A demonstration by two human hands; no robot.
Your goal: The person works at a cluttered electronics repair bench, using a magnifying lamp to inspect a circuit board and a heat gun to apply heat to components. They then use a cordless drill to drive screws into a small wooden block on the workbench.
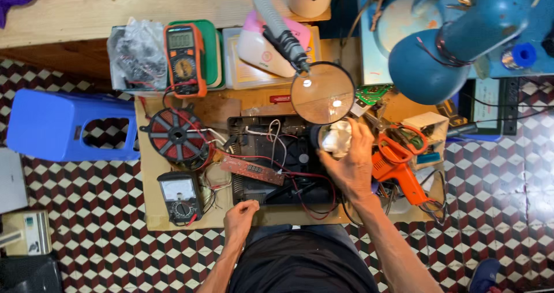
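Note:
My right hand (pixel 351 161) is wrapped around a shiny silver round part (pixel 336 138) at the right end of an opened black appliance base (pixel 280 160) full of red, black and white wires. A round magnifying glass (pixel 322 93) on a flexible arm hangs just above it. A small brown circuit board (pixel 252 170) lies tilted over the base. My left hand (pixel 239 217) rests as a loose fist on the near edge of the low wooden board (pixel 151 172), holding nothing. A red coil disc (pixel 176 136) lies left of the base.
An orange digital multimeter (pixel 184 59) and a black analogue meter (pixel 180 198) sit on the left. An orange glue gun (pixel 401 175) and scissors lie to the right. A blue lamp (pixel 450 45) hangs at the upper right. A blue plastic stool (pixel 66 126) stands on the checkered floor.

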